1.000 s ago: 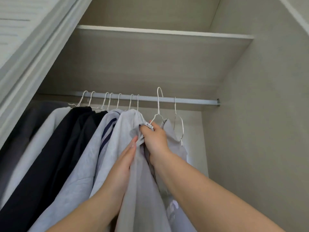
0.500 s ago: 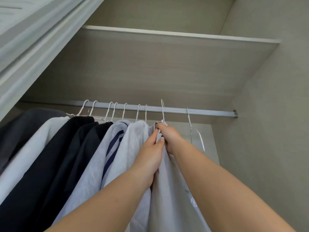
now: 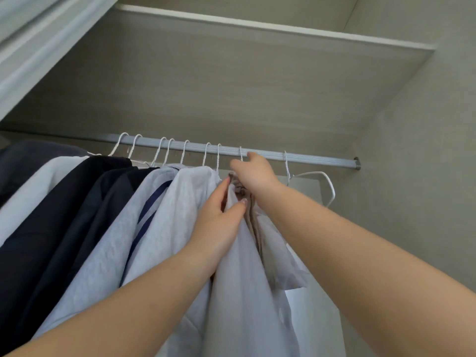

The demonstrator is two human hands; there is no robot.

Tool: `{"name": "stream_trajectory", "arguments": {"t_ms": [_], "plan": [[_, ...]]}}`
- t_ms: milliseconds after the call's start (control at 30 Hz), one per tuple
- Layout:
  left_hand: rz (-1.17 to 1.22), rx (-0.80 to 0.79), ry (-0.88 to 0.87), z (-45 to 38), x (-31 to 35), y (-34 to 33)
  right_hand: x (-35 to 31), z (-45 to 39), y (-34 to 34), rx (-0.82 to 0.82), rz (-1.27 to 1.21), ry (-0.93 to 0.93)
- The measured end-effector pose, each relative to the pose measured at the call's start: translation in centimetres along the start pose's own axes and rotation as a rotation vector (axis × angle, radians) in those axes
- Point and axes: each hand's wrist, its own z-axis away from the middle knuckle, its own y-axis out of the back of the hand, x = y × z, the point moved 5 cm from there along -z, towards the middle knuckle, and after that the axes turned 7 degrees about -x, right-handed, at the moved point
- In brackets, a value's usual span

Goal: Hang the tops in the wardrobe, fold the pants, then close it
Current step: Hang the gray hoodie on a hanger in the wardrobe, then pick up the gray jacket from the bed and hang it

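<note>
**Pale top brought up to the rail**

Since the earlier frame, the right hand (image 3: pixel 255 173) had been raised from the collar of the pale top (image 3: pixel 242 266) to the rail (image 3: pixel 309 158) at the centre of the frame, and the hook (image 3: pixel 241 153) of the top's hanger was now seen over the rail beside the fingers. The right fingers were curled about the neck of that hanger; whether the hook had been fully seated could not be told. The left hand (image 3: pixel 219 220) was held just below, its thumb and fingers pinching the shoulder cloth of the top.

To the left of the frame, a row of tops (image 3: pixel 103 215), dark and light, was already hung on the rail. One bare hanger (image 3: pixel 319 184) was left at the right end. The hanging was judged to be nearly done. No pants were seen, so the folding could not be assessed, and the door (image 3: pixel 31 42) in the upper left was still open.
</note>
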Motion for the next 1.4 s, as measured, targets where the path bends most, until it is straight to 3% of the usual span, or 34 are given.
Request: {"name": "stream_trajectory", "arguments": {"t_ms": [167,267,533,733,900,1100,1400], "plan": [[-0.095,-0.019,-0.084,0.0,4.1,-0.2,-4.8,1.4,6.1,0.08,0.427,0.246],[-0.11,-0.047,-0.118,0.7,6.4,-0.6,-5.2,3.0,8.9,0.124,0.494,0.275],[-0.165,-0.042,-0.086,6.0,9.5,-0.2,-3.8,9.2,9.5,0.007,0.397,0.331],[-0.325,0.067,0.051,12.0,13.0,1.1,-4.1,14.3,8.8,-0.151,0.24,0.363],[-0.424,0.203,0.241,19.8,16.9,2.2,-5.7,20.8,7.4,-0.329,0.078,0.45],[-0.556,0.383,0.518,34.0,23.6,3.2,-7.8,32.9,4.2,-0.686,-0.155,0.51],[-0.853,0.733,0.875,56.5,40.0,5.3,-19.3,56.4,0.1,-1.259,-0.589,0.676]]}}
